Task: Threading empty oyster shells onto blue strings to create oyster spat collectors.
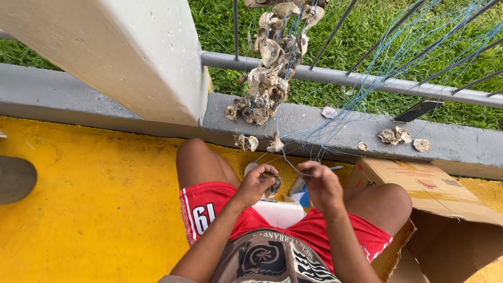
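My left hand (258, 182) grips a grey oyster shell (273, 184) in front of my knees. My right hand (320, 183) pinches a thin blue line (293, 166) that runs up toward the railing. A long cluster of strung oyster shells (270, 63) hangs from above and rests on the grey concrete ledge (314, 128). Two or three strung shells (251, 141) dangle just above my hands. Many fine blue strands (398, 57) fan up to the right across the metal railing (367, 81).
An open cardboard box (435, 209) stands by my right knee. Loose shells (398, 137) lie on the ledge. A white pillar (120, 57) rises at left. A white container (280, 212) sits between my legs. The floor (89, 209) is yellow; grass lies beyond the railing.
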